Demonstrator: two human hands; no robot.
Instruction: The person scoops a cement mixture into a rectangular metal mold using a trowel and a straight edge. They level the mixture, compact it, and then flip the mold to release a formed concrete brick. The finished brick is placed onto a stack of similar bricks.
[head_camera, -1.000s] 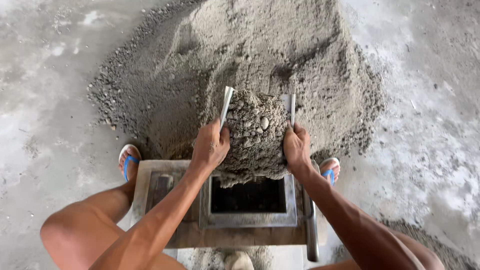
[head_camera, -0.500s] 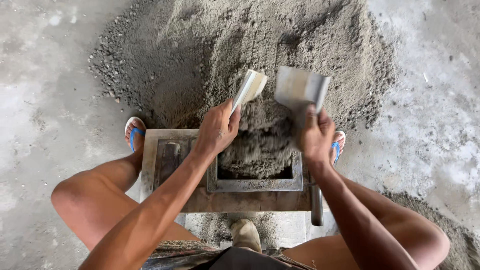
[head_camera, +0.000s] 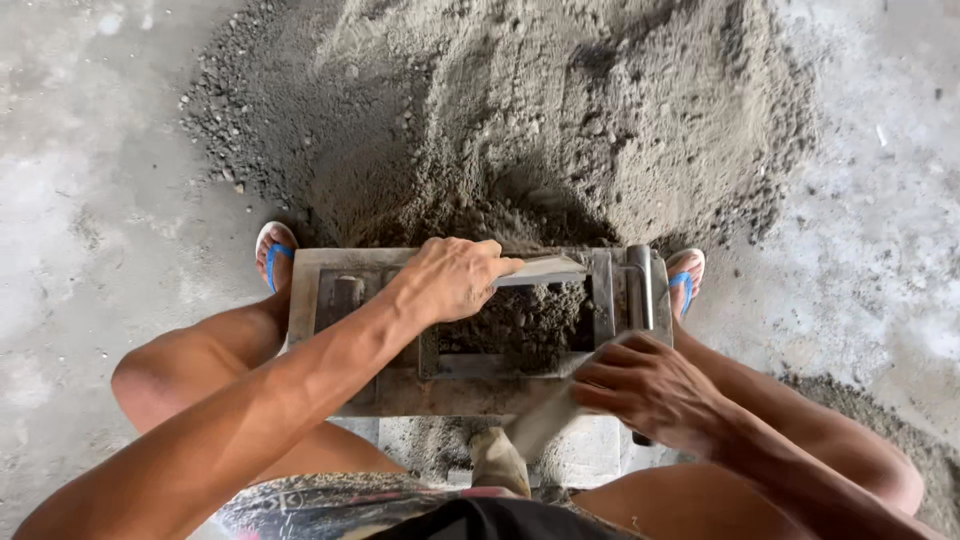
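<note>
Left hand (head_camera: 455, 280) and right hand (head_camera: 645, 385), each gripping a flat scraper, apparently level gritty mix in a metal block mould (head_camera: 480, 375), packing next.

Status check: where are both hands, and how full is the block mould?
Left hand grips flat metal scraper across rectangular metal block mould. Right hand holds second flat scraper at near edge. Mould holds grey gravelly mix. Nothing obstructing.

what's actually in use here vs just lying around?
In use:
left hand holding a flat grey metal plate
right hand holding a second flat metal plate
rectangular metal block mould, partly filled
grey gravelly mix pile

Just there:
blue flip-flops
pale concrete floor
</note>
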